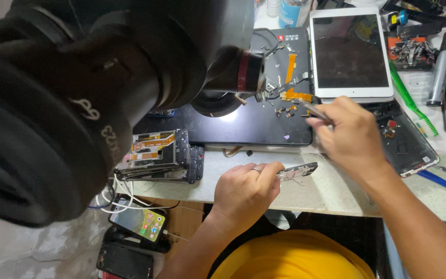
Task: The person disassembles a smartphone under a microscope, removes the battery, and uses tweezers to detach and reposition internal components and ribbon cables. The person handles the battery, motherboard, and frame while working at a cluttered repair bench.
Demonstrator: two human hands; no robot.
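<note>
Gripping a stripped phone frame [296, 171] by one end, the left hand [243, 191] keeps it lying crosswise, just in front of the black work mat [243, 124]. Right hand [349, 137] is pinched shut on tweezers [313, 111], tips aimed at the small parts [285, 111] on that mat.

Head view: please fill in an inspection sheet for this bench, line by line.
Surface: pale speckled bench with a black work mat.
Job's things: opened phone frame; tweezers; small parts and orange flex strips on the mat.
Clutter: white tablet, stack of phone frames, green brush, opened phone.
Grippers: left hand holds the frame; right hand holds the tweezers.
Cables: white wires at the bench edge.
Surroundings: microscope in front; lit phone below.
</note>
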